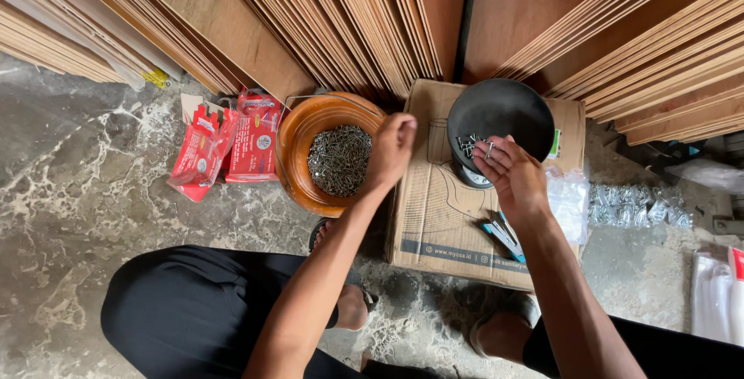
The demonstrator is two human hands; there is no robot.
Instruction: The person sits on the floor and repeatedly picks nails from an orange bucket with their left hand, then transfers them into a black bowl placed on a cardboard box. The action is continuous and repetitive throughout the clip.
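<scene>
My left hand (392, 149) hovers at the right rim of an orange bucket (298, 163), fingers pinched together; whether it holds any of the dark nails (339, 160) heaped inside I cannot tell. My right hand (513, 175) is over the near edge of a black bowl (504, 111) and holds a few small nails between its fingers. More loose nails (467, 145) lie in the bowl's left side. The bowl sits on a small scale atop a cardboard box (438, 216).
Red packets (229, 146) lie left of the bucket. Clear plastic bags (572, 202) and bagged hardware (635, 207) lie right of the box, and a blue-handled tool (504, 237) rests on it. Stacked plywood sheets (349, 15) lean behind. My knees and sandalled feet are below.
</scene>
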